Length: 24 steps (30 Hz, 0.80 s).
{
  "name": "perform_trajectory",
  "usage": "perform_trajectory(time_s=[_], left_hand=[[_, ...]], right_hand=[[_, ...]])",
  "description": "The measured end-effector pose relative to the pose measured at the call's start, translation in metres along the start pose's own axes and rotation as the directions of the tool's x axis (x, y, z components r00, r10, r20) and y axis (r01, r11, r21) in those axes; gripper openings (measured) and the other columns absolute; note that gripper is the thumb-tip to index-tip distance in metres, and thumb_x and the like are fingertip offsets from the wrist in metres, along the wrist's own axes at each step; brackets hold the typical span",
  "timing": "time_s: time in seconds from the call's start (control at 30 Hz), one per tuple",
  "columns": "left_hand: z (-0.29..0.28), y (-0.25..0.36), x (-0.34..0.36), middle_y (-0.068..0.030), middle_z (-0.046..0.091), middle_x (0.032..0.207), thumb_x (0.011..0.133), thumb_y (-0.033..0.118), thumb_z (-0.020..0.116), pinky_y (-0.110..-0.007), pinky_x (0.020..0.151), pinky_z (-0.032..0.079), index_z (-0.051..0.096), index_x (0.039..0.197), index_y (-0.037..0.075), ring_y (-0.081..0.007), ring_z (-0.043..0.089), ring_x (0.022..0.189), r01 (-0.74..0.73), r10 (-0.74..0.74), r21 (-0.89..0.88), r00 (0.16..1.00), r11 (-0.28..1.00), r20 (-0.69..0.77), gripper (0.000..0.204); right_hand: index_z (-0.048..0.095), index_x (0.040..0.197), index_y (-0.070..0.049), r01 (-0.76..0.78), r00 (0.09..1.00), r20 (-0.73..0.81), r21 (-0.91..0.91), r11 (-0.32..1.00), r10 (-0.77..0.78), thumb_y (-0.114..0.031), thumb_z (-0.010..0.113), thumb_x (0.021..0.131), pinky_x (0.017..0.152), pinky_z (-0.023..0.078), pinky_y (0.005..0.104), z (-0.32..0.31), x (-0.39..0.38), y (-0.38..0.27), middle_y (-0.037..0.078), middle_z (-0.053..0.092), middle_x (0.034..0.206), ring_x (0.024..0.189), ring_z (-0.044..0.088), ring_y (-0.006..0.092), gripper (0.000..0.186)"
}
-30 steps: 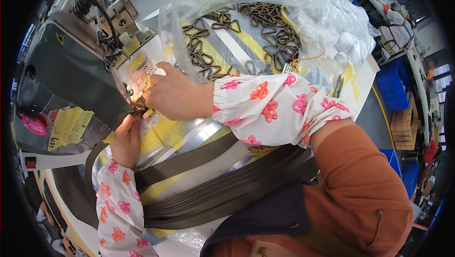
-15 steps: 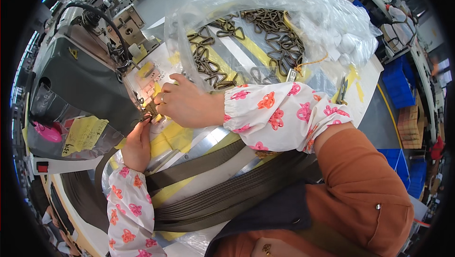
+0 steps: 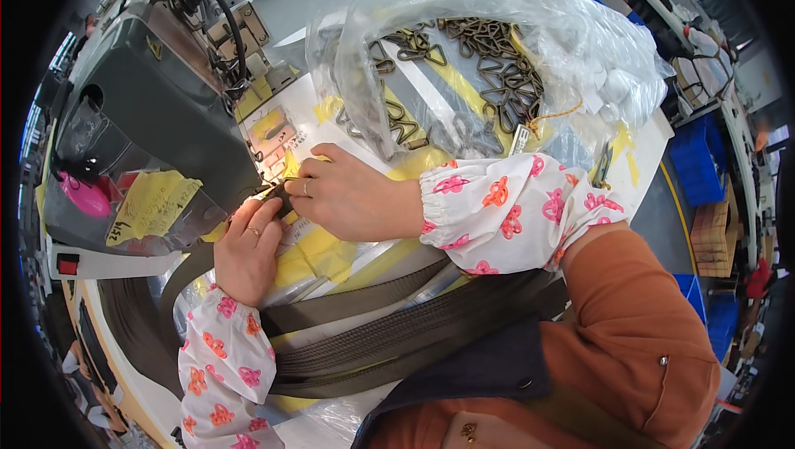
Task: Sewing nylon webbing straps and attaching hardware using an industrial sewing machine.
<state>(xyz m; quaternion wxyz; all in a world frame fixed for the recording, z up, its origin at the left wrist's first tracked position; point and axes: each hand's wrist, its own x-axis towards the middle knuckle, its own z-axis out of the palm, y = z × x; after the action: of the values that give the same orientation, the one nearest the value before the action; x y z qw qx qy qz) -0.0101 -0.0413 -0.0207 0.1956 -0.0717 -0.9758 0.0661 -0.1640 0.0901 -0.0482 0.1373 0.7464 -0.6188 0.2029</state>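
Note:
At the lit needle area of a dark grey sewing machine, both my hands meet over a small dark piece that looks like the end of a webbing strap. My left hand pinches it from the near side, its fingers pointing up toward the needle. My right hand comes in from the right, thumb and fingertips closed on the same dark piece; the fingers partly hide it. Long dark olive webbing straps run in a bundle across the table below my hands.
A clear plastic bag lies spread open beyond my right hand, with many bronze triangular metal hooks inside. Small thread snips lie right of it. Yellow tape covers parts of the table. Blue bins stand at the right.
My head view has shifted slightly. My left hand has turned, with its back and ring now showing, and lies closer to my right. Both hands stay at the needle area.

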Motion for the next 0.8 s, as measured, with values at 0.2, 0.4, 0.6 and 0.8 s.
perform_trajectory(time_s=[0.2,0.4,0.6,0.8], left_hand=[[0.001,0.0,0.001,-0.0075,0.063,0.099,0.07,0.003,0.062,-0.033,0.07,0.051,0.057,0.077,0.003,-0.0258,0.06,0.091,0.099,-0.101,-0.132,0.995,0.986,-0.005,0.009],[0.002,-0.002,-0.002,-0.0086,0.063,0.098,0.069,0.0,0.06,-0.034,0.074,0.051,0.059,0.082,0.002,-0.0281,0.06,0.092,0.137,-0.141,-0.222,0.99,0.965,-0.001,0.013],[0.009,-0.006,-0.006,-0.0081,0.062,0.102,0.075,0.0,0.059,-0.034,0.074,0.05,0.058,0.086,0.002,-0.0306,0.06,0.092,0.176,-0.19,-0.304,0.982,0.936,-0.014,0.011],[0.021,-0.013,-0.013,-0.0128,0.061,0.093,0.082,-0.002,0.055,-0.029,0.074,0.046,0.057,0.089,-0.001,-0.0287,0.06,0.084,0.386,-0.398,-0.445,0.915,0.808,0.072,0.008]], right_hand=[[0.063,0.086,-0.008,-0.002,0.999,0.051,-0.024,1.0,0.003,-0.014,0.055,0.072,0.089,0.036,0.0373,-0.007,0.002,0.002,-0.002,0.056,0.087,0.087,0.051,0.0157,0.017],[0.065,0.083,-0.011,0.011,0.996,0.088,-0.044,0.999,-0.007,-0.015,0.055,0.072,0.09,0.035,0.0397,-0.01,0.005,0.002,-0.004,0.056,0.086,0.086,0.052,0.0154,0.015],[0.065,0.077,-0.011,0.013,0.996,0.088,-0.095,0.995,-0.005,-0.015,0.055,0.072,0.088,0.035,0.0393,-0.006,0.005,0.006,-0.004,0.057,0.087,0.085,0.052,0.0149,0.012],[0.065,0.076,-0.012,-0.015,0.989,0.145,-0.097,0.995,0.029,-0.013,0.055,0.071,0.087,0.036,0.0407,0.003,0.016,0.017,-0.004,0.057,0.087,0.087,0.054,0.0142,0.012]])
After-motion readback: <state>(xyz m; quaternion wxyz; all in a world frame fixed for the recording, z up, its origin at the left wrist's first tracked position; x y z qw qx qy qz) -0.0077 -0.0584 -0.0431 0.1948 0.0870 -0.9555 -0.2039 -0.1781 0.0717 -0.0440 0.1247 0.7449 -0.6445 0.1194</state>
